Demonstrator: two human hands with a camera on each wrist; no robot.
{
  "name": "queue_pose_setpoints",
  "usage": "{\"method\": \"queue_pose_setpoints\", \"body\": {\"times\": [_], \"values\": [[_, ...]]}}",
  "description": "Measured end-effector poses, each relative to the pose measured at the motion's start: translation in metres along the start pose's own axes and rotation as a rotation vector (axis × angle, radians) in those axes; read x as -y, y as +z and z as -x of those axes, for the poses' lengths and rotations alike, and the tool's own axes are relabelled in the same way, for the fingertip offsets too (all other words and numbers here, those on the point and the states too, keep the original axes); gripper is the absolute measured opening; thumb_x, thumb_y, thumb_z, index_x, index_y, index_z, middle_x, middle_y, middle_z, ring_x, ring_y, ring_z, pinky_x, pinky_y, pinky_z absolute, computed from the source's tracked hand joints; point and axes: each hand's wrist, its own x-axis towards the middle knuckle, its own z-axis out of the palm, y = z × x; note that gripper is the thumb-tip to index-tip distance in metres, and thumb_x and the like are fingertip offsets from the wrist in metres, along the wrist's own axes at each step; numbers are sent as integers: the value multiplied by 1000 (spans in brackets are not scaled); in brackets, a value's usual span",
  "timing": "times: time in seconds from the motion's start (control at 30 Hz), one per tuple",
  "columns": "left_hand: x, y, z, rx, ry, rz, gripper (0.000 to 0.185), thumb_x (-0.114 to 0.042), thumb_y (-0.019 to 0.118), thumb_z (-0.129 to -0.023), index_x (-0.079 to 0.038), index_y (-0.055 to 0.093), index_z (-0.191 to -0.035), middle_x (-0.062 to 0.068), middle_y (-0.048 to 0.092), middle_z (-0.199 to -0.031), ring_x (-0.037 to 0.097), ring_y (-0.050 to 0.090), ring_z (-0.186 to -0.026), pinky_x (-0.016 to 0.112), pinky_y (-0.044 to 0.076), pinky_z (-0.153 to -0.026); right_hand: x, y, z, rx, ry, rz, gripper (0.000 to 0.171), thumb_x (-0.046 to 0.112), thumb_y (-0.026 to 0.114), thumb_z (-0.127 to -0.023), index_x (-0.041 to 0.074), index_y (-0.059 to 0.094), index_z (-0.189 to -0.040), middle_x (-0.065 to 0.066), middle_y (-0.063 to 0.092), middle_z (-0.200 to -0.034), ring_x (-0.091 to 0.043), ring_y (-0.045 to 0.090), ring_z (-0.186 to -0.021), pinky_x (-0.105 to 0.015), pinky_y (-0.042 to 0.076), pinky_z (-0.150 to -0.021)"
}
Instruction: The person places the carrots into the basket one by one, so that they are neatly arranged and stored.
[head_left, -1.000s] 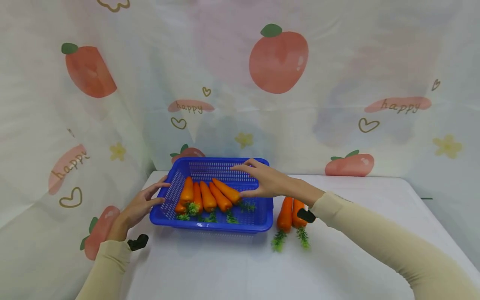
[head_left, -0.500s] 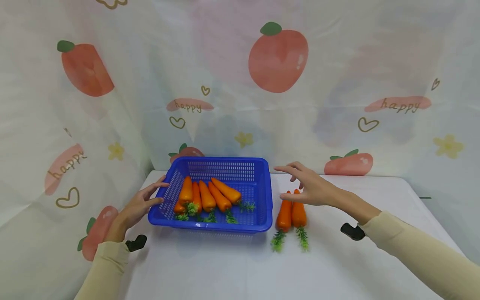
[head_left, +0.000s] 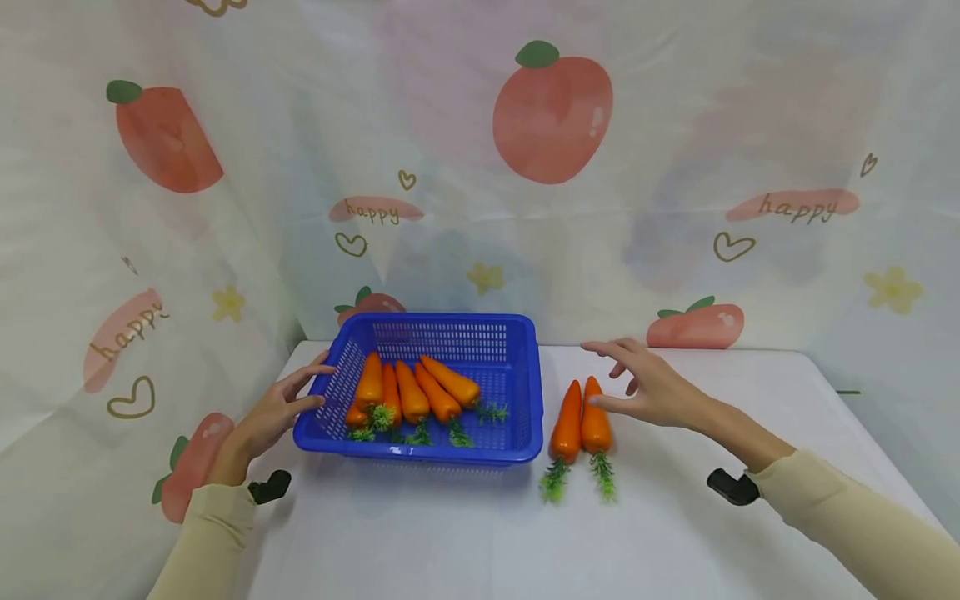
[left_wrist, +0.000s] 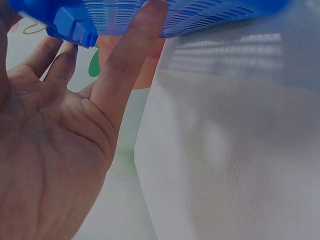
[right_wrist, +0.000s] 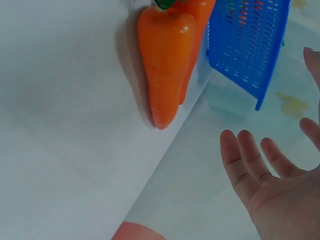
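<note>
A blue perforated basket [head_left: 517, 350] sits on the white table and holds several orange carrots [head_left: 408, 392] with green tops. My left hand [head_left: 288, 400] rests with straight fingers against the basket's left wall; the left wrist view shows a fingertip [left_wrist: 150, 12] touching the blue basket [left_wrist: 215, 15]. Two more carrots [head_left: 581, 421] lie side by side on the table just right of the basket. My right hand [head_left: 637, 379] hovers open just above and right of them, holding nothing. The right wrist view shows the carrots [right_wrist: 165, 65], the basket [right_wrist: 247, 45] and my spread right hand [right_wrist: 270, 180].
The white table [head_left: 480, 533] is backed and flanked on the left by a pale curtain [head_left: 675, 167] printed with fruit and the word "happy". The table's right edge runs near my right forearm.
My right hand has drawn back from over the basket's carrots and moved right, now above the two carrots on the table. The left hand has stayed on the basket's side.
</note>
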Motion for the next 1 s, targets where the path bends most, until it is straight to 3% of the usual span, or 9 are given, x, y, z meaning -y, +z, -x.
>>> {"method": "queue_pose_setpoints", "body": {"times": [0.27,0.57,1.0], "values": [[-3,0,0,-5,-7,-12,52,-17,60,-104,-8,44,-153,1,5,-174,48,10,-154,64,48,-102,-11,12,2,63,182,-107,74,35,80,-90,11,46,-151,-23,59,-132,-37,68,-101,-36,62,-72],[-2,-1,0,1,-13,-5,51,-16,59,-104,-8,44,-153,1,4,-174,47,9,-154,63,48,-102,-22,30,1,158,374,-267,72,31,77,-93,11,41,-153,-35,45,-138,-28,69,-84,-36,62,-63],[-2,1,0,6,-15,-10,51,-15,59,-105,-7,43,-153,1,4,-174,47,11,-154,57,52,-100,-29,49,-1,178,471,-246,70,23,80,-89,5,47,-147,-32,51,-126,-25,62,-67,-38,61,-59]]}}
